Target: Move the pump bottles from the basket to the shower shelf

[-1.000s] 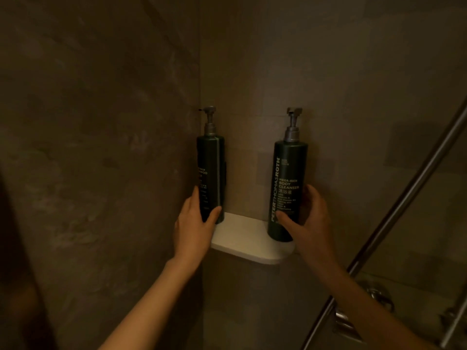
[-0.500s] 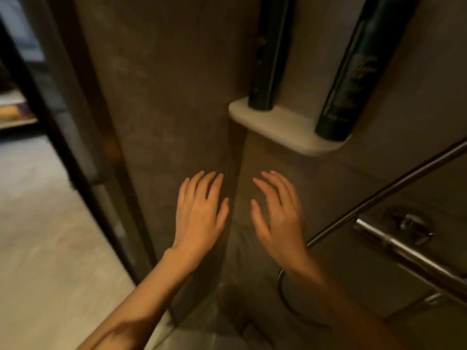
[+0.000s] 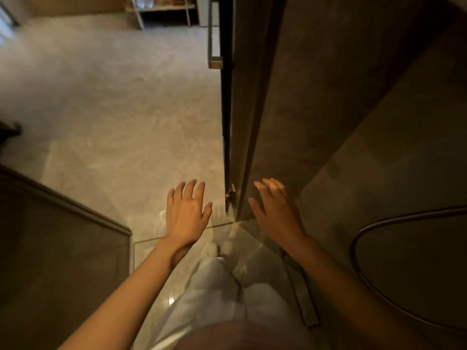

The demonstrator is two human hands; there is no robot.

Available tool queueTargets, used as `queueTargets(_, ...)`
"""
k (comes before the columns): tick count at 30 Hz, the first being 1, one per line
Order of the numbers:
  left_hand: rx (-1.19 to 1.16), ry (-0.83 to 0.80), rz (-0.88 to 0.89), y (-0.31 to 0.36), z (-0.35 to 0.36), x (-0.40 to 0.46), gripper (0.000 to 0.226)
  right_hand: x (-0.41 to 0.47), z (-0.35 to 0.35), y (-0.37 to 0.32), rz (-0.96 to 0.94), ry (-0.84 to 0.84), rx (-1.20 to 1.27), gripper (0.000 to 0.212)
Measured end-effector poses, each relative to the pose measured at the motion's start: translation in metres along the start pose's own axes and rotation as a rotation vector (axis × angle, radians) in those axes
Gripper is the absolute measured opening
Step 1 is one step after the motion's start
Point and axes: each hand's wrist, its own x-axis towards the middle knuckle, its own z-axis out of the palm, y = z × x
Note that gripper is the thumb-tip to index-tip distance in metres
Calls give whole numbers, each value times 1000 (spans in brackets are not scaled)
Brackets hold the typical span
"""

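I am holding both my hands out in front of me, palms facing down. My left hand [image 3: 187, 213] is open, with the fingers [image 3: 188, 189] spread a little, and it is holding nothing. It is not touching anything. My right hand [image 3: 275, 210] is open too, with its fingers close together and pointing away from me. It is holding nothing as well. It is hanging just beside the dark wall [image 3: 316, 97], but I cannot tell if the fingertips are touching it.

I am looking down at the pale floor [image 3: 113, 109], which is lying below and beyond my left hand. Between my two hands, a dark door edge [image 3: 227, 122] is running away from my fingers, with a metal handle [image 3: 213, 41] far past them. A dark hose [image 3: 374, 226] is curving off to the right of my right hand. Under my wrists, my light trousers [image 3: 217, 286] are showing.

The pump bottles, the basket and the shower shelf are not in my sight here, so I cannot tell where they are lying from my fingers.
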Motion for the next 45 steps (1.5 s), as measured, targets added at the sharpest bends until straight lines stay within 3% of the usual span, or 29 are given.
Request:
queueTargets(5, -46, -37, -193, -59, 3, -3, 54, 42, 35, -53, -97, -238, 22, 51)
queueTargets(17, -87, 142, -370, -256, -60, 104, 49, 243, 102, -224, -316, -185, 21, 48)
queueTargets(21, -51, 130, -401, -301, -71, 140, 49, 303, 112, -254, -318, -134, 27, 48)
queueTargets(26, -69, 129, -452, -344, -72, 193, 49, 368, 138, -276, -344, -190, 21, 47)
queueTargets(31, -98, 160, -504, -393, -77, 275, 47, 462, 169, -298, -401, -249, 11, 48)
queueTargets(40, -53, 237, -621, -492, -142, 483, 52, 714, 175, -364, -486, -185, 93, 47)
queueTargets(45, -121, 191, -742, -538, -143, 549, 54, 810, 197, -401, -572, -266, 36, 48)
